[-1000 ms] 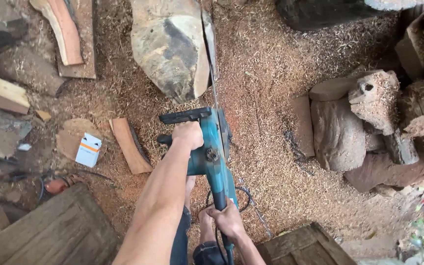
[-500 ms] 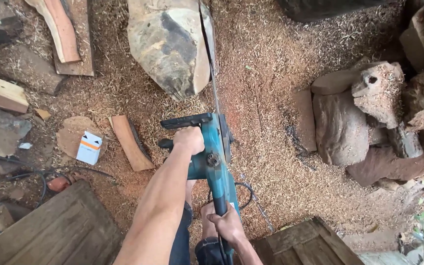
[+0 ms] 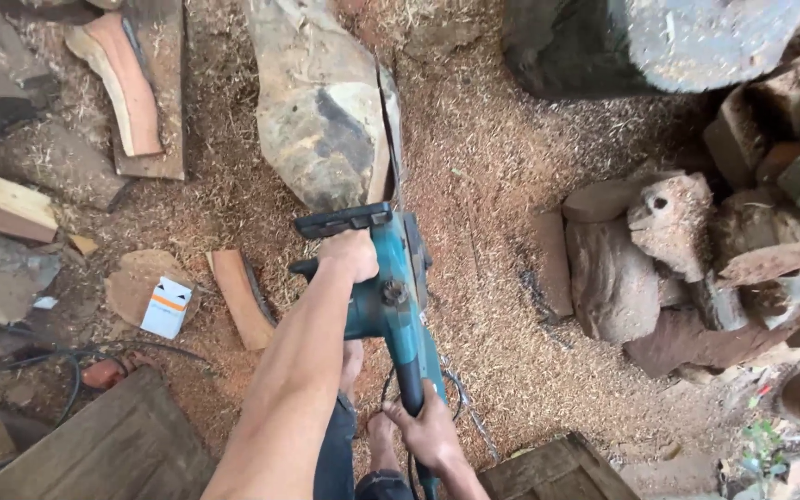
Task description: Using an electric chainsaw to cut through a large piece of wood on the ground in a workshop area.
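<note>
Teal chainsaw [image 3: 391,296], bar in log [image 3: 321,102]; L hand [image 3: 352,255], R hand [image 3: 428,431] fingers gripping handles.

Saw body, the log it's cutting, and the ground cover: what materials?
Chainsaw: teal housing with black handles, looks like moulded plastic, matte. Log: raw wood, grey-brown weathered face with a dark patch, unfinished. Ground: loose sawdust and shavings, pale tan, probably over soil. Both hands grip the saw.

Chainsaw [image 3: 389,296] bar now further along the log [image 3: 321,102], deeper in its right-edge cut.
</note>
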